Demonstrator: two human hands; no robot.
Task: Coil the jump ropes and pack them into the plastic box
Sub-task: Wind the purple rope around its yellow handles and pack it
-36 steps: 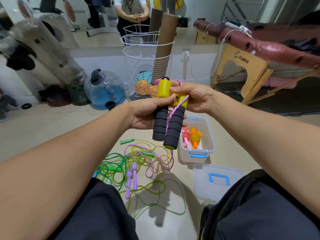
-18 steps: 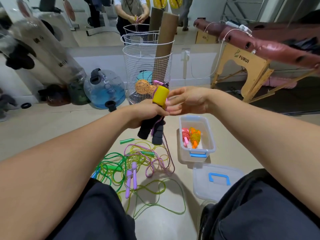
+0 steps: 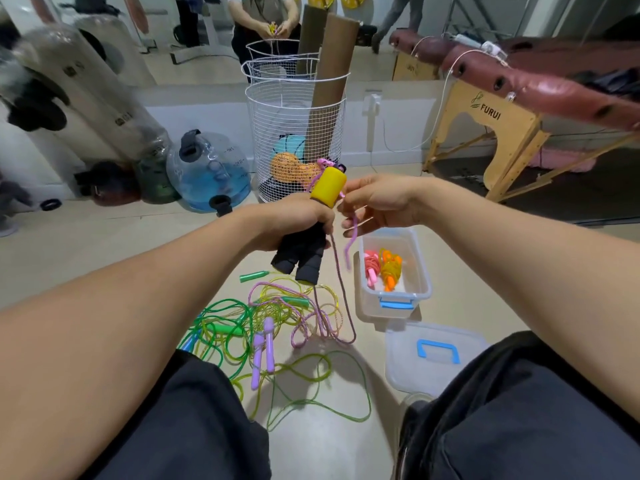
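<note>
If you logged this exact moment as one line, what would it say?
left hand: grips both jump-rope handles | right hand: pinches pink cord | plastic box: open, two coiled ropes inside

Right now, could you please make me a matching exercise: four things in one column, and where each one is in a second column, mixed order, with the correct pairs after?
Things:
1. yellow and black handles
2. orange coiled rope
3. purple handles
4. cardboard tube

Places:
A. inside the plastic box
B. standing in the wire basket
C. gripped in the left hand
D. lying on the floor among loose ropes

Pairs: 1-C, 2-A, 3-D, 4-B
</note>
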